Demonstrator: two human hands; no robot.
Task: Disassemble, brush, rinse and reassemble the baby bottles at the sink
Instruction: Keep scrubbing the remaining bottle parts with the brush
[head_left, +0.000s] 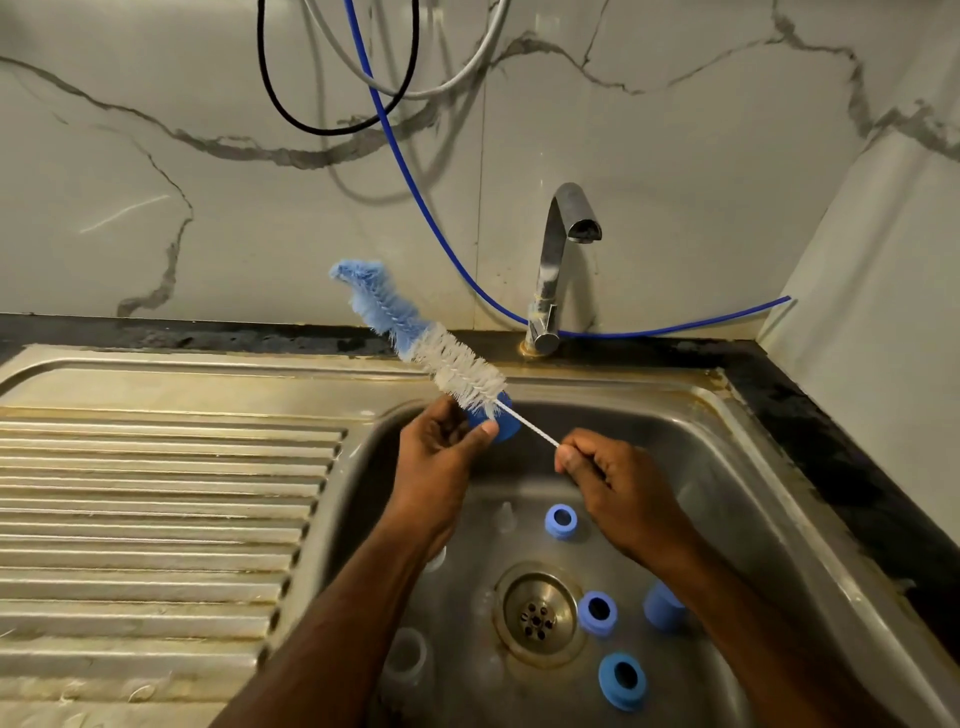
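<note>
Stretching across the left of the view, the ribbed steel draining board (156, 499) lies level beside the sink basin (727, 467), with a dark counter edge and a marble-patterned wall behind it. A black cable (267, 83), a grey hose (467, 67) and a blue tube (415, 192) hang down that wall.

Just right of the board, the left hand (441, 457) is raised over the basin, its fingers and thumb curled around a blue bottle cap (498, 423), of which only a small part shows past the thumb. A bottle brush (415, 332) slants up and to the left from that cap; its white bristles sit at the cap and its blue bristle tip points toward the wall. The brush's thin white wire stem runs down to the right into the right hand (618, 488), whose fingertips pinch the stem's end.

Behind the hands, a chrome tap (558, 260) rises from the sink's back rim, with no water visible at its spout.

On the basin floor, clear bottle parts lie near the left forearm, too faint to tell apart. A round drain (537, 613) sits in the middle. Four blue rings rest around it: one (561, 520) under the right hand, one (598, 613) just right of the drain, one (622, 679) nearest the camera, and one (662, 608) partly hidden by the right forearm.
</note>
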